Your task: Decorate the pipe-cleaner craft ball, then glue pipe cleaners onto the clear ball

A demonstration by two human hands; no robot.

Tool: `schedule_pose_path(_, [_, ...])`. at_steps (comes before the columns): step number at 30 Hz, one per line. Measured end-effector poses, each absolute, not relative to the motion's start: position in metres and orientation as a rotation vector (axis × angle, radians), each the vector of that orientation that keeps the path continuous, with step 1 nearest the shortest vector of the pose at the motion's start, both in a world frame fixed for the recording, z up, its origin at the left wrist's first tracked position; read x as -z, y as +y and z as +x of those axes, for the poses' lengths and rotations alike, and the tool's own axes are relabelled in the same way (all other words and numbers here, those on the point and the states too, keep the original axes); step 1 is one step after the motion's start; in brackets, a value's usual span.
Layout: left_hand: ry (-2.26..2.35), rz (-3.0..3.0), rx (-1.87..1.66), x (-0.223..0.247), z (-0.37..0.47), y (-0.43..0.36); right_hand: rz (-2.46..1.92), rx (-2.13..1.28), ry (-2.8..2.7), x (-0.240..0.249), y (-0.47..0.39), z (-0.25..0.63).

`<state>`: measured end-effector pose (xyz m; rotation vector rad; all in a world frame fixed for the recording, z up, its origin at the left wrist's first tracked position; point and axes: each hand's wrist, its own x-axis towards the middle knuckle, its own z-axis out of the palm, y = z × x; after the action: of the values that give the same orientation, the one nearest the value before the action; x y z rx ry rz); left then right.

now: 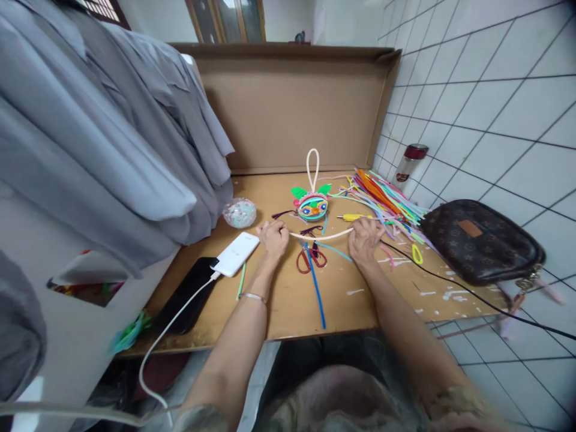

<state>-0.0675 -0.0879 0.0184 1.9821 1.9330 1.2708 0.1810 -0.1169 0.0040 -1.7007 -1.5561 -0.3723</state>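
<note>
A cream-coloured pipe cleaner (320,238) stretches between my hands in a shallow downward bow. My left hand (273,237) is closed on one end, and my right hand (365,239) grips the other. Just beyond it sits a colourful animal-head ornament (313,206) with green ears and a cream loop (312,169) standing up from its top. Red-handled scissors (304,261) lie below the bow, crossed by a blue pipe cleaner (317,291). A yellow glue gun or similar yellow tool (355,217) is near my right hand. Dark tassels (310,230) lie in front of the ornament.
Many coloured pipe cleaners (382,195) are heaped at the back right, beside a brown handbag (483,243) and a bottle (410,163). On the left are a white power bank (237,254), a black phone (189,300) and a clear speckled ball (240,213). A black cable (450,279) crosses the right side.
</note>
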Motion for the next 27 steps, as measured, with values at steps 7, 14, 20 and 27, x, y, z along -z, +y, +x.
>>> schedule_pose_path(7, [2.014,1.911,-1.230,-0.020,-0.068,-0.078,-1.741,0.295,-1.529,0.000,-0.105,0.179])
schedule_pose_path(14, [2.085,1.943,-1.082,-0.020,-0.068,-0.079,-1.833,0.186,-1.682,-0.005,-0.102,0.172])
schedule_pose_path(20, [2.046,1.944,-1.076,-0.013,-0.072,-0.077,-1.802,0.067,-1.725,-0.005,-0.106,0.176])
schedule_pose_path(27, [1.907,1.873,-1.382,-0.010,-0.066,-0.073,-1.564,0.064,-1.430,-0.011,-0.108,0.170])
